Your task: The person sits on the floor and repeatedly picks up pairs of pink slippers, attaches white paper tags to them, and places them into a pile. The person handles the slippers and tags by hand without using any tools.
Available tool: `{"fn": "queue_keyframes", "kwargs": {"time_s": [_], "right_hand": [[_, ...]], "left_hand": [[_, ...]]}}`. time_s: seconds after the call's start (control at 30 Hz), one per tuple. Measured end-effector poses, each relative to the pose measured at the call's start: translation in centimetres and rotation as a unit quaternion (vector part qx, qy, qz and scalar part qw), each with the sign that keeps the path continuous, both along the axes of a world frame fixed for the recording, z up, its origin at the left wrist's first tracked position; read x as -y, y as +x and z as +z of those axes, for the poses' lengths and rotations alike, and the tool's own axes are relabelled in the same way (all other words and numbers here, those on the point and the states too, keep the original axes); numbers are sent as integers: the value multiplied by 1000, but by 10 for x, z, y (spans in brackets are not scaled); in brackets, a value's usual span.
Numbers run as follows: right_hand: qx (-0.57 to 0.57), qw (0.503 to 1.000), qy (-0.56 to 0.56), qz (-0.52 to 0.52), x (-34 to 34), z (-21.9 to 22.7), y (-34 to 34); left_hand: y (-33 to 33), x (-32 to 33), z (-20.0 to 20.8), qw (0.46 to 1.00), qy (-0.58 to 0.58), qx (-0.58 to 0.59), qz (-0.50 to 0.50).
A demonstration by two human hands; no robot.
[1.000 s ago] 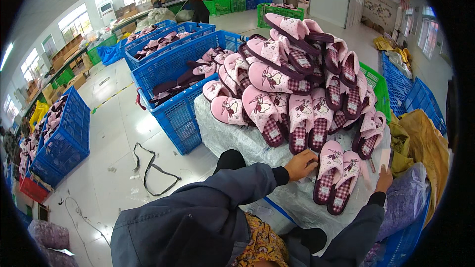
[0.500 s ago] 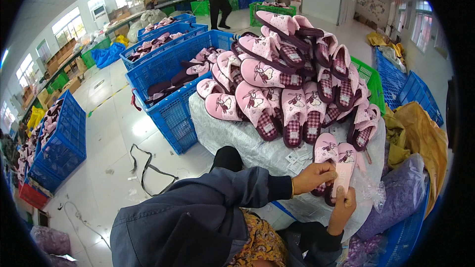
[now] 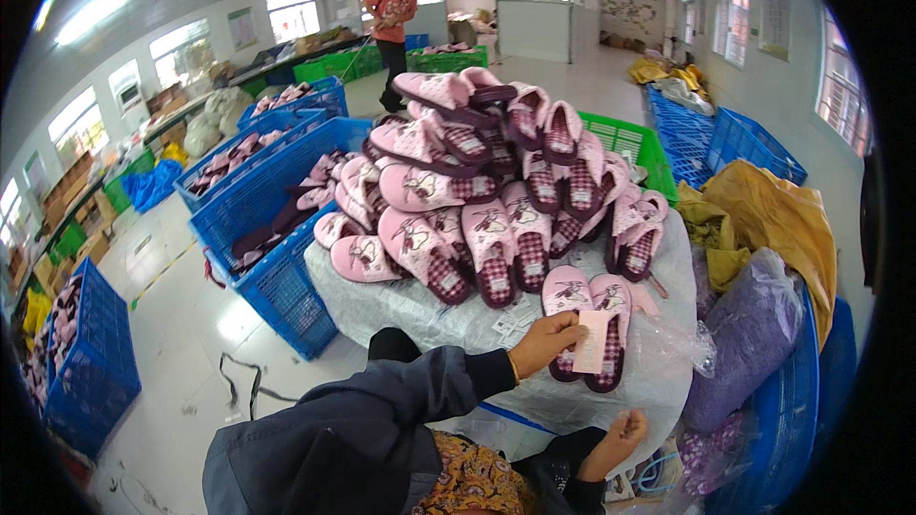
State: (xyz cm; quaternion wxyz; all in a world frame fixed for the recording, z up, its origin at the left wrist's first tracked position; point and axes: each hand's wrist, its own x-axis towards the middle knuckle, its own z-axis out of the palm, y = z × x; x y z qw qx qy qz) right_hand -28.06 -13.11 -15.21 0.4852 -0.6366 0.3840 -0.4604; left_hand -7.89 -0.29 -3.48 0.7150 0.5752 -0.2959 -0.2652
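Note:
My left hand point(image 3: 544, 344) pinches a pale pink card point(image 3: 592, 341) over the insoles of a pair of pink slippers point(image 3: 570, 292). Those slippers lie side by side on the wrapped tabletop, with dark soles, checked insoles and a printed animal figure on the uppers. Closer to me, apart from the pair, my right hand point(image 3: 615, 441) is closed with curled fingers; whether anything is in it is hidden. Behind the pair rises a large heap of matching slippers point(image 3: 496, 200). Small white labels point(image 3: 513, 324) lie left of the pair, and clear plastic film point(image 3: 673, 348) lies to its right.
Blue crates point(image 3: 286, 291) with slippers stand left of the table, another blue crate point(image 3: 100, 362) farther left. A green crate point(image 3: 639, 148) is behind the heap. Purple-filled bags point(image 3: 749, 343) and yellow sacks point(image 3: 773, 219) crowd the right side. A person point(image 3: 389, 24) stands beyond the crates.
My right hand has let go of the pink card and drawn back toward me. The left hand still holds the card over the slippers. The whole view has shifted.

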Motion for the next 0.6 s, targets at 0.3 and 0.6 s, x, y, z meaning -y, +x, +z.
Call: {"fn": "queue_keyframes", "kwargs": {"time_s": [0.3, 0.6], "right_hand": [[140, 890, 379, 211, -34, -1, 19], [108, 922, 319, 193, -26, -9, 11]], "left_hand": [[-14, 10, -6, 1000, 12, 5, -10], [-15, 21, -20, 999, 7, 33, -20]]}}
